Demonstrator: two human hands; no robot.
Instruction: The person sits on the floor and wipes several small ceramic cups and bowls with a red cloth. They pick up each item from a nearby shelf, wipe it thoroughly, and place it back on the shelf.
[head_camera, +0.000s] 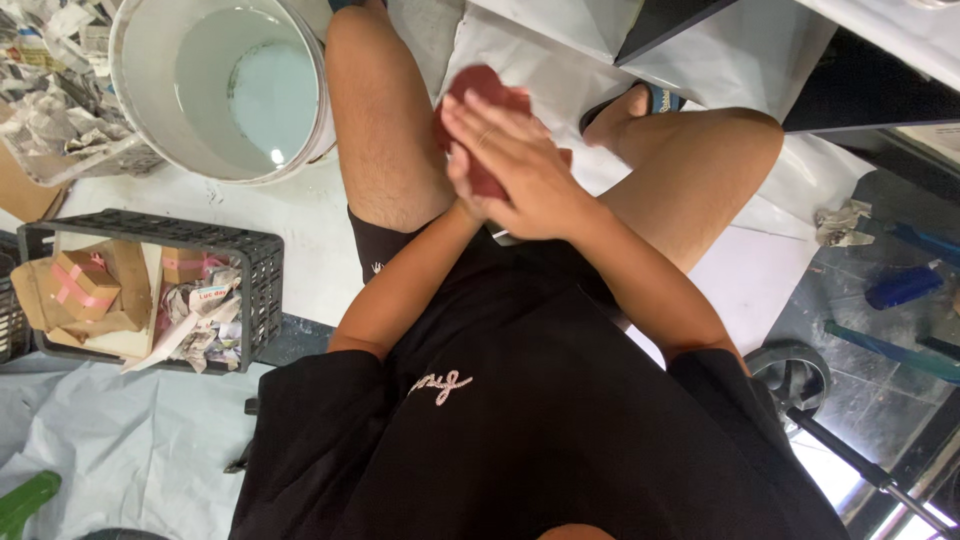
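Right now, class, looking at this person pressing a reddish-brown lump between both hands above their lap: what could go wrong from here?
1. The reddish-brown lump is squeezed between the right hand and the mostly hidden left hand; it might slip and fall onto the white sheet.
2. It could smear the black shirt just below.
3. The open white bucket of liquid stands beside the knee; a nudge may spill it.

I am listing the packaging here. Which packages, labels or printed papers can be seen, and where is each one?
Small cardboard box: inside the black crate at left; tan cube with pink tape crossed on it.
Second small box: in the same crate, tan with a pink band.
Printed paper scraps: crumpled in the crate, white with a coloured label.
Crumpled newspaper: top left beside the white bucket, grey print.
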